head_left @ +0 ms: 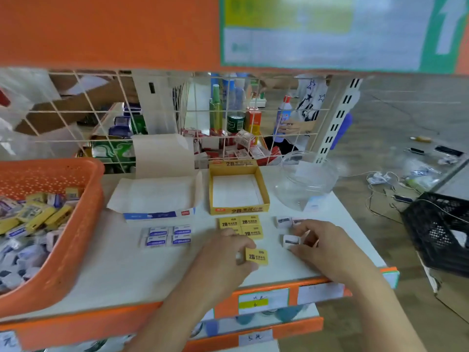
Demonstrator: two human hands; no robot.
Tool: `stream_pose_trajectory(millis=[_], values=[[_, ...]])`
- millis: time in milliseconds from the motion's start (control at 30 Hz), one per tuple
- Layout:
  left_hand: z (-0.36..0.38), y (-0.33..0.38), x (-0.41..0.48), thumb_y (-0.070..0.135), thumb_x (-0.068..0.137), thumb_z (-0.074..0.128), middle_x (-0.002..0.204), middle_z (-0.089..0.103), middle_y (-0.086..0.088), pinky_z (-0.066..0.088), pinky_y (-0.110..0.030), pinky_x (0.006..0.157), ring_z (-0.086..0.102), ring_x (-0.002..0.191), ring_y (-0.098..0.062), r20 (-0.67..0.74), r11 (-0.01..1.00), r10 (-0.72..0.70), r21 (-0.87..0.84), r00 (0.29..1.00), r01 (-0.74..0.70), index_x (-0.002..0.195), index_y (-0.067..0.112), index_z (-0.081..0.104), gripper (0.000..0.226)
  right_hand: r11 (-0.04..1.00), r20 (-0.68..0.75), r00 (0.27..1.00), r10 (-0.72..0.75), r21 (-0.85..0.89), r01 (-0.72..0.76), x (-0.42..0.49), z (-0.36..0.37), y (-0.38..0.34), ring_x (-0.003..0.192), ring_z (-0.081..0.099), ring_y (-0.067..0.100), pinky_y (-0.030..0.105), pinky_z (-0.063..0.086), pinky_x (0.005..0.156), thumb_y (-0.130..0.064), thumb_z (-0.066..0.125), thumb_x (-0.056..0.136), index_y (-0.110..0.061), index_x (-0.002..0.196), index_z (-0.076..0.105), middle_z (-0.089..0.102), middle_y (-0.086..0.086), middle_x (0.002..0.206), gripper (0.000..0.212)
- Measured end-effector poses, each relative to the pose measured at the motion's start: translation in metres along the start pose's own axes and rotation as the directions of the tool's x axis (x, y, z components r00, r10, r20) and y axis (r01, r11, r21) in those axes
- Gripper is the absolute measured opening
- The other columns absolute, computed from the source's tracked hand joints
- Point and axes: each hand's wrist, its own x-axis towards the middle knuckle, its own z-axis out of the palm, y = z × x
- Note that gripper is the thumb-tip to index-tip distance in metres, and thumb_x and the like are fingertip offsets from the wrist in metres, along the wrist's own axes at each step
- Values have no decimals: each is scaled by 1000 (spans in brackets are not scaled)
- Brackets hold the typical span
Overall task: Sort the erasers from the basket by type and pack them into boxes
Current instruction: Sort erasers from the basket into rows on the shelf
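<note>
Pinching a yellow 2B eraser (256, 257) in my left grip (225, 252), I would set it square against the yellow group (241, 226) just ahead of that grip, edges flush, so the block moves neatly into the yellow box (238, 209) beyond. My right grip (317, 241) pinches a white eraser (290, 241) on the surface (152, 270).

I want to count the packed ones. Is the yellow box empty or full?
Empty. The yellow box shows only its bare white bottom; the yellow erasers lie on the shelf in front of it.
</note>
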Motion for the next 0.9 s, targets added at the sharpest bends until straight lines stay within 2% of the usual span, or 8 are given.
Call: stream_pose_trajectory(millis=[100,200,300,400,500,667,800,900], values=[[4,4,3,36,86,67,101,45,18,29,-6,71,44,92,3,-11,999,11,31,1000,-11,114,30,63,29,1000,-14,1000,-18,21,18,3,3,2,66,53,2,9,39,58,-24,69,85,-31,97,59,62,-7,76,17],[6,5,4,36,86,66,102,45,17,30,-12,78,44,98,0,-16,999,2,43,1000,-1,114,29,61,29,998,-56,997,-44,39,46,7,7,3,66,53,1,8,39,60,-20,68,85,-34,92,55,62,-7,76,21],[6,5,5,36,86,67,101,44,19,33,-10,78,46,93,3,-24,999,-19,38,1000,19,115,29,60,30,996,-79,995,-55,65,60,11,8,2,67,53,1,8,39,61,-16,68,84,-30,88,55,62,-7,76,19],[4,4,6,35,86,67,97,43,23,33,-1,69,47,83,9,-35,999,-34,29,999,35,114,30,60,30,995,-86,994,-66,66,72,14,9,1,68,53,1,7,38,62,-14,67,83,-25,87,56,61,-8,77,16],[1,2,5,33,85,69,91,45,23,35,1,65,44,74,16,-55,998,-51,17,997,52,112,29,61,28,996,-99,993,-71,54,77,14,8,-1,66,52,2,9,39,62,-12,67,81,-25,81,55,60,-8,76,18],[-1,0,3,31,84,71,88,45,24,35,2,65,46,73,18,-80,998,-62,-10,995,62,110,26,62,28,992,-134,988,-77,91,89,8,5,-12,54,49,0,11,37,53,-12,70,77,-27,71,54,59,-7,70,23],[1,2,3,30,83,72,83,44,22,34,0,68,45,76,22,-123,999,-40,-31,992,36,104,25,63,24,974,76,978,-196,133,184,1,9,-30,65,51,-11,7,39,63,-10,70,80,-29,93,63,59,-11,74,24],[2,5,5,30,83,72,82,42,23,34,-1,67,46,73,16,-156,1000,-12,0,988,12,103,22,64,23,974,173,961,-214,117,195,1,17,-33,64,51,-10,8,40,61,-10,65,83,-30,101,64,58,-12,79,27]])
